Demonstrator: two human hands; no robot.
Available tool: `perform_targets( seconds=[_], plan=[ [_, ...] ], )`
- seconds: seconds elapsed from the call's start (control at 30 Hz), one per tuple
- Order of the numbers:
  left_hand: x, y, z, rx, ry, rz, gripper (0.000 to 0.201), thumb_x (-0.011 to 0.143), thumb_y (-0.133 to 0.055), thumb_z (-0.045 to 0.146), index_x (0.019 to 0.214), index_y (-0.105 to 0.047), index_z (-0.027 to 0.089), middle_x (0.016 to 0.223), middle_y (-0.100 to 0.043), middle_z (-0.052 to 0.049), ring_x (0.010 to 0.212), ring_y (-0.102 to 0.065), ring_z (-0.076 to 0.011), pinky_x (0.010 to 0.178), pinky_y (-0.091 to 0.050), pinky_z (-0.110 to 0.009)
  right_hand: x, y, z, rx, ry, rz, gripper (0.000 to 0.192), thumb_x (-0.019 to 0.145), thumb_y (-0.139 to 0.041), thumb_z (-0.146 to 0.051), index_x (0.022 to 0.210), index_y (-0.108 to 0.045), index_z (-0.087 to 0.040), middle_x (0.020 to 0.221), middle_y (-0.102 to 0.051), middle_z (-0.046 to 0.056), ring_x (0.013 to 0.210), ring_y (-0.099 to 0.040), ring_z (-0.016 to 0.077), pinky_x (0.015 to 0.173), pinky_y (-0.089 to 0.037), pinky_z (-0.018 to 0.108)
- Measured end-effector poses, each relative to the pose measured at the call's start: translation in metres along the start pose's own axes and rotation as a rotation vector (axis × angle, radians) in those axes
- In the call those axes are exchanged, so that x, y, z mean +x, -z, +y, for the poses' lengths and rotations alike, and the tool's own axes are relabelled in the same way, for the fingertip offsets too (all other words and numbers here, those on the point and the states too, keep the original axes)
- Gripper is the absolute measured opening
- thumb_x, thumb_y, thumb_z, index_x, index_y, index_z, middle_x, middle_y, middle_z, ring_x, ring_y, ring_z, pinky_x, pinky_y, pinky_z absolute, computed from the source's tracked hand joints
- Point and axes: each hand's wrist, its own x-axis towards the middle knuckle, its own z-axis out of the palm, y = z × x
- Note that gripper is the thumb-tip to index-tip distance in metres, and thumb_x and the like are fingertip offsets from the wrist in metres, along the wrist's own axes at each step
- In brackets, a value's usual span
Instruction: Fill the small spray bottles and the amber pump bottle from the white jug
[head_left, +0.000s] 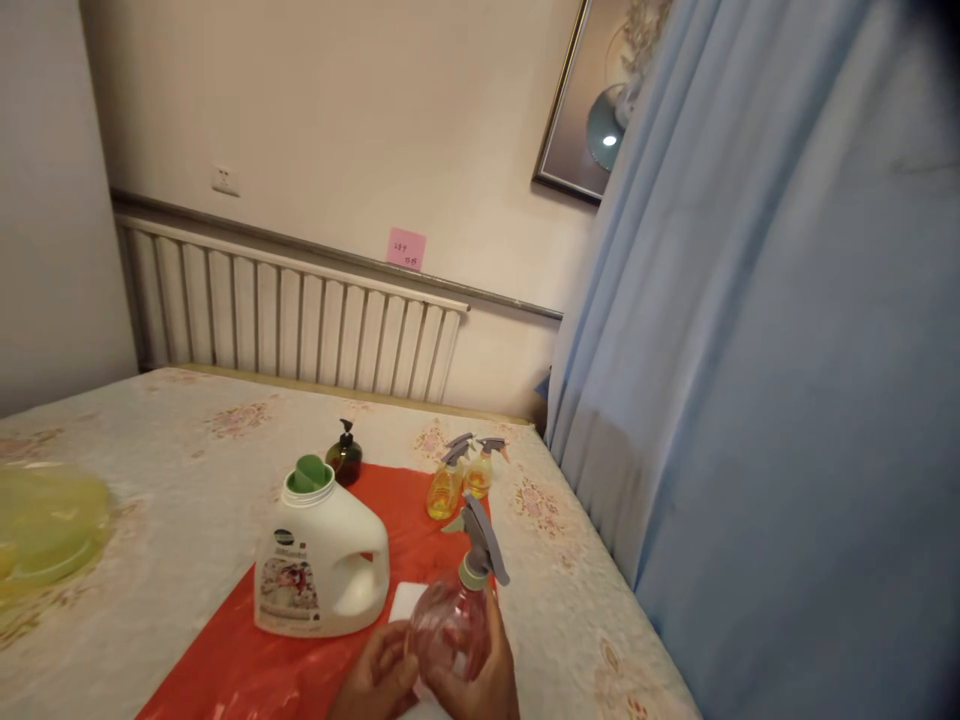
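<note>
At the lower middle of the head view, a clear pinkish spray bottle (450, 625) with a grey trigger head is held up, tilted slightly. My right hand (487, 670) wraps round its right side, with the thumb in front. The curled fingers of my left hand (379, 672) press against its left side near the bottom; what lies between their tips is hard to see. Close by on the left stands a large white detergent jug (337, 560) with a handle, a label and a green cup (310, 474) in its mouth. A white item (407, 600) lies partly hidden behind the bottle.
Spray bottles with yellow liquid (445, 492) stand at the far edge of a red sheet (409, 520). A dark pump bottle (344, 460) stands behind the jug. A yellow translucent basin (52, 520) lies left on the floral cloth (202, 480). A blue curtain (765, 400) hangs right.
</note>
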Motion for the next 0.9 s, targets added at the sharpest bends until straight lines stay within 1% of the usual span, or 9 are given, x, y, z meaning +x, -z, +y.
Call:
perform_targets(
  seconds=[0.07,0.13,0.2,0.3,0.37,0.43,0.6,0.7,0.9],
  plan=[
    [0.005,0.004,0.009,0.067,-0.175,0.086,0.070,0.046,-0.092,0.052,0.103,-0.067,0.020,0.122,-0.067,-0.018,0.118,-0.059,-0.0420,0.100,-0.046,-0.051,0.000,0.001,-0.006,0.020,0.029,-0.066,0.074,0.058,-0.080,-0.027,0.127,-0.056,-0.018,0.121,-0.070,0.013,0.114,-0.066,0.0326,0.091,-0.057,0.038],
    [0.006,0.002,0.027,0.070,-0.259,0.035,0.073,0.052,-0.088,0.056,0.112,-0.065,0.022,0.133,-0.062,-0.018,0.128,-0.052,-0.0421,0.105,-0.043,-0.052,0.000,0.002,-0.013,0.055,0.030,-0.161,0.067,0.057,-0.079,-0.027,0.121,-0.059,-0.020,0.117,-0.071,0.012,0.109,-0.068,0.0321,0.091,-0.056,0.039],
    [0.003,-0.003,0.048,0.049,-0.255,-0.111,0.076,0.056,-0.086,0.058,0.119,-0.063,0.023,0.132,-0.064,-0.018,0.133,-0.048,-0.0411,0.109,-0.038,-0.053,-0.002,0.004,-0.020,0.105,-0.008,-0.267,0.068,0.054,-0.081,-0.027,0.119,-0.060,-0.022,0.116,-0.072,0.010,0.105,-0.068,0.0322,0.087,-0.057,0.040],
    [-0.004,-0.013,0.078,0.000,-0.130,-0.389,0.072,0.068,-0.081,0.052,0.131,-0.058,0.026,0.138,-0.061,-0.016,0.136,-0.045,-0.0372,0.112,-0.035,-0.052,-0.008,0.009,-0.025,0.179,-0.100,-0.389,0.086,0.045,-0.086,-0.034,0.125,-0.058,-0.022,0.123,-0.069,0.011,0.104,-0.068,0.0344,0.083,-0.058,0.041],
    [-0.008,-0.017,0.091,-0.021,-0.067,-0.531,0.075,0.066,-0.084,0.048,0.133,-0.058,0.025,0.136,-0.062,-0.016,0.133,-0.048,-0.0382,0.110,-0.036,-0.052,-0.013,0.011,-0.025,0.177,-0.148,-0.387,0.095,0.040,-0.091,-0.039,0.128,-0.058,-0.021,0.123,-0.068,0.013,0.108,-0.066,0.0371,0.088,-0.056,0.043],
    [-0.010,-0.019,0.100,-0.002,-0.025,-0.614,0.075,0.065,-0.085,0.048,0.131,-0.061,0.023,0.133,-0.064,-0.015,0.128,-0.053,-0.0396,0.107,-0.040,-0.053,-0.017,0.012,-0.024,0.143,-0.211,-0.352,0.093,0.043,-0.092,-0.043,0.127,-0.061,-0.020,0.117,-0.071,0.013,0.113,-0.064,0.0393,0.091,-0.055,0.045],
    [-0.017,-0.024,0.117,0.339,-0.036,-0.716,0.050,0.075,-0.078,0.043,0.119,-0.071,0.020,0.122,-0.072,-0.012,0.122,-0.057,-0.0372,0.103,-0.043,-0.046,-0.018,0.002,-0.028,0.113,-0.385,-0.411,0.065,0.074,-0.072,-0.062,0.123,-0.065,-0.021,0.101,-0.075,0.009,0.110,-0.067,0.0352,0.089,-0.056,0.042],
    [-0.023,-0.028,0.124,0.446,-0.029,-0.752,0.042,0.081,-0.072,0.042,0.117,-0.072,0.019,0.120,-0.073,-0.012,0.119,-0.059,-0.0364,0.099,-0.046,-0.044,-0.015,-0.004,-0.033,0.135,-0.407,-0.421,0.068,0.076,-0.065,-0.071,0.120,-0.067,-0.019,0.095,-0.075,0.010,0.103,-0.070,0.0345,0.084,-0.058,0.041],
    [-0.035,-0.029,0.122,0.392,-0.037,-0.682,0.048,0.075,-0.075,0.046,0.116,-0.072,0.021,0.117,-0.072,-0.011,0.111,-0.062,-0.0360,0.090,-0.049,-0.043,-0.013,-0.002,-0.039,0.177,-0.421,-0.376,0.078,0.074,-0.060,-0.079,0.118,-0.067,-0.015,0.083,-0.075,0.010,0.098,-0.072,0.0347,0.079,-0.058,0.044]
  ],
)
